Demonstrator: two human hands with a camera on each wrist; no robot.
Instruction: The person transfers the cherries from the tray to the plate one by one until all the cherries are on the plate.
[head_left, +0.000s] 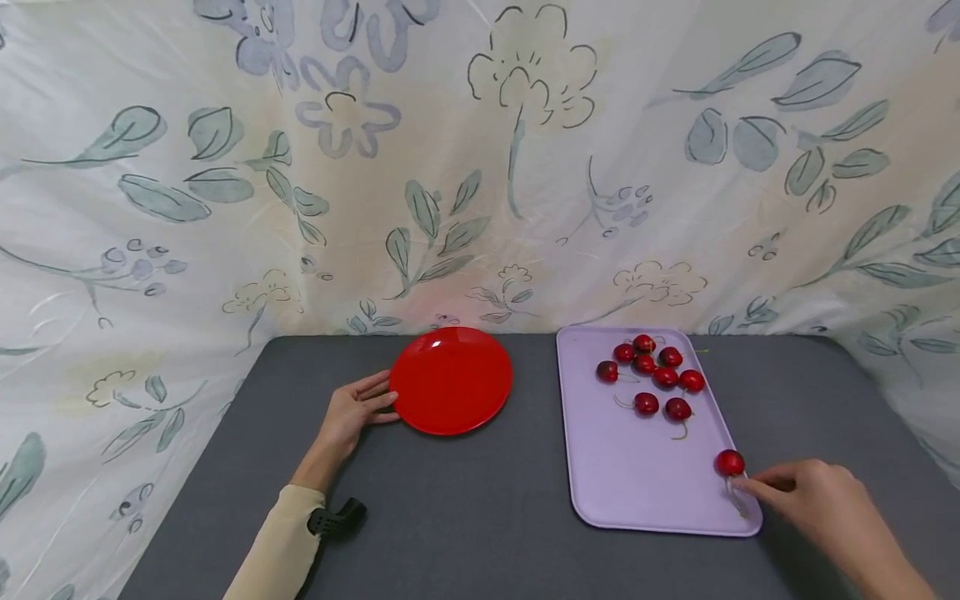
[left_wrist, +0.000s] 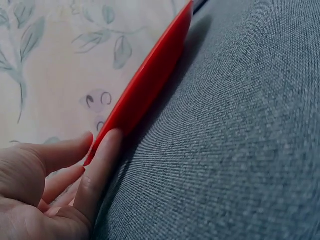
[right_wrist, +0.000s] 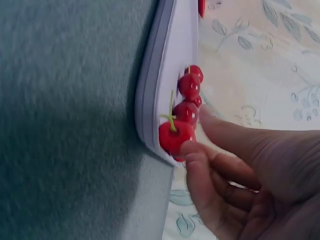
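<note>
A red plate (head_left: 452,381) stands at the back, left of centre. My left hand (head_left: 360,410) pinches its left rim; the left wrist view shows the plate's edge (left_wrist: 145,85) between thumb and fingers, tilted in that view. To the right, a lilac tray (head_left: 637,483) holds several dark red cherries (head_left: 664,378), most of them grouped in its far half. One single cherry (head_left: 729,462) with a green stem lies by the tray's right edge. My right hand (head_left: 817,500) reaches it from the right. In the right wrist view, the fingertips are beside this cherry (right_wrist: 175,138), thumb and forefinger apart.
A dark grey cloth-covered table (head_left: 480,508) lies beneath everything. Behind and at both sides hangs a pale curtain (head_left: 465,167) with flowers and leaves. The tray has a low raised rim. A black strap (head_left: 336,517) is on the left wrist.
</note>
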